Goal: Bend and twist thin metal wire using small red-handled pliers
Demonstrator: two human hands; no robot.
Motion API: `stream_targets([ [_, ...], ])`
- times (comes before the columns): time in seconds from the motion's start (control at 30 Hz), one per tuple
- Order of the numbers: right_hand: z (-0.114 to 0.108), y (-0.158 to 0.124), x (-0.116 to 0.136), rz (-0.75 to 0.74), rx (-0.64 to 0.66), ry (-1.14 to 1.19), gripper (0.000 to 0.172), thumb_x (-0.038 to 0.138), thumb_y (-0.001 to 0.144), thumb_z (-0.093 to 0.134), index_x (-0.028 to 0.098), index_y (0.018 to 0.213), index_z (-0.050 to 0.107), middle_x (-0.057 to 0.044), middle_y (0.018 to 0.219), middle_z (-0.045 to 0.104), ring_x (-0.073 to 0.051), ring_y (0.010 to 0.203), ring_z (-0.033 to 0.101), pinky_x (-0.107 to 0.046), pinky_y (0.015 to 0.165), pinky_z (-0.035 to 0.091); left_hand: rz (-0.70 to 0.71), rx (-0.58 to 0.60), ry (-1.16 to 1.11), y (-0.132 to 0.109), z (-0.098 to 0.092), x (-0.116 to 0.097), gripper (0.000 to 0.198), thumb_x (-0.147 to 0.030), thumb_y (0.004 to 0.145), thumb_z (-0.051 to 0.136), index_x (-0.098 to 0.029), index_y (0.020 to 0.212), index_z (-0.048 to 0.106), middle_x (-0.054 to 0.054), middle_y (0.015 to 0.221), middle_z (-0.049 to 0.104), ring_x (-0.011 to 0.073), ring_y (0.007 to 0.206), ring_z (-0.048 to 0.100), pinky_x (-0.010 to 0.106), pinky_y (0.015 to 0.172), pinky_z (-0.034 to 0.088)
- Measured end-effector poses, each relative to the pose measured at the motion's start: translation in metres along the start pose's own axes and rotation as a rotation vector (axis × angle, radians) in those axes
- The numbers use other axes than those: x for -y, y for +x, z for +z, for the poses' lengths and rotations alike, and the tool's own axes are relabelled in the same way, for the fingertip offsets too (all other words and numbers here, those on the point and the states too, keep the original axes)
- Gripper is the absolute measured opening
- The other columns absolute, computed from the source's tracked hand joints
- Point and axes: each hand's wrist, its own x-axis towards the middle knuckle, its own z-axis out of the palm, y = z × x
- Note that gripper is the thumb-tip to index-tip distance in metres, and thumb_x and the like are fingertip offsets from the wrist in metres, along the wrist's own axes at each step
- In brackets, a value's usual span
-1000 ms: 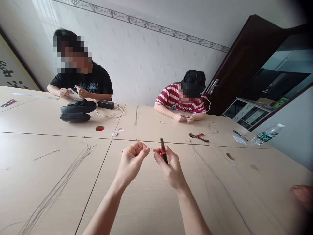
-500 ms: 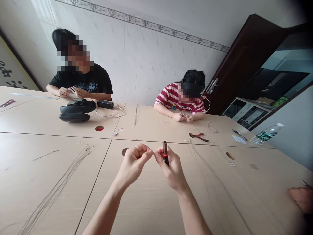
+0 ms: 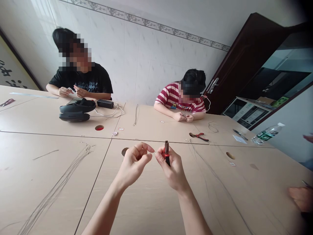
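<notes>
My right hand [image 3: 173,168] is closed around a pair of pliers [image 3: 167,154] with red and black handles, its jaws pointing up. Its thumb and index finger also pinch a tiny bit of something too small to name. Close by on the left is my left hand [image 3: 135,163], fingers curled, with the index fingertip reaching toward the right thumb. A slight gap shows between the left thumb and index finger, and I see nothing held there. Both hands are just above the table [image 3: 137,209].
Bundles of thin wire cords [image 3: 66,173] lie left, more cords [image 3: 212,169] right. Beyond are red-handled pliers [image 3: 200,136], a water bottle [image 3: 267,133], a black case [image 3: 75,111] and a power block [image 3: 105,104]. Two people sit opposite; another person's hand [image 3: 300,197] is at far right.
My left thumb and index finger have parted from their pinch at the right fingertips. My right hand has shifted very slightly right, still holding the pliers.
</notes>
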Motion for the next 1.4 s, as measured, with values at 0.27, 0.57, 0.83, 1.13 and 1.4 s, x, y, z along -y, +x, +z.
stream_targets([
  [0.27,-0.0007,0.0011,0.0001,0.009,0.009,0.028,0.023,0.033,0.095,0.054,0.02,0.077,0.048,0.005,0.064,0.039,-0.01,0.057,0.035,-0.025,0.055,0.029,0.063,0.018,0.017,0.0005,0.0004,0.0041,0.017,-0.032,0.087,0.059,-0.017,0.081,0.058,-0.01,0.054,0.027,0.0071,0.049,0.021,0.02,0.045,0.019],
  [0.57,-0.0001,0.0008,-0.0002,0.005,0.003,0.013,0.022,0.032,0.095,0.053,0.02,0.076,0.048,0.005,0.064,0.04,-0.01,0.057,0.035,-0.025,0.055,0.029,0.074,0.017,0.028,0.0025,-0.0002,0.0074,0.028,-0.042,0.089,0.058,-0.017,0.078,0.057,-0.008,0.053,0.033,0.0065,0.048,0.022,0.02,0.043,0.018],
  [0.83,0.002,0.0013,0.0012,-0.033,0.005,-0.027,0.02,0.03,0.094,0.054,0.021,0.078,0.046,0.005,0.063,0.041,-0.01,0.056,0.038,-0.024,0.055,0.032,0.016,0.031,0.048,0.0019,-0.0004,0.0034,0.029,-0.044,0.09,0.055,-0.017,0.078,0.055,-0.008,0.054,0.032,0.0062,0.047,0.02,0.019,0.041,0.017],
  [1.13,-0.0034,0.0012,-0.001,-0.129,0.007,-0.202,0.014,0.021,0.092,0.052,0.022,0.08,0.046,0.001,0.075,0.049,-0.015,0.071,0.046,-0.028,0.066,0.038,-0.031,0.06,0.068,0.0004,-0.0018,0.0037,0.031,-0.046,0.091,0.055,-0.017,0.079,0.056,-0.008,0.057,0.033,0.0059,0.048,0.021,0.019,0.042,0.018],
  [1.4,-0.0039,0.0015,-0.0001,-0.089,0.003,-0.167,0.017,0.027,0.094,0.052,0.022,0.078,0.048,0.001,0.075,0.049,-0.015,0.073,0.048,-0.028,0.066,0.039,0.018,0.066,0.058,0.0005,-0.0034,0.0077,0.033,-0.048,0.091,0.054,-0.017,0.082,0.057,-0.006,0.06,0.037,0.007,0.051,0.025,0.02,0.045,0.022],
])
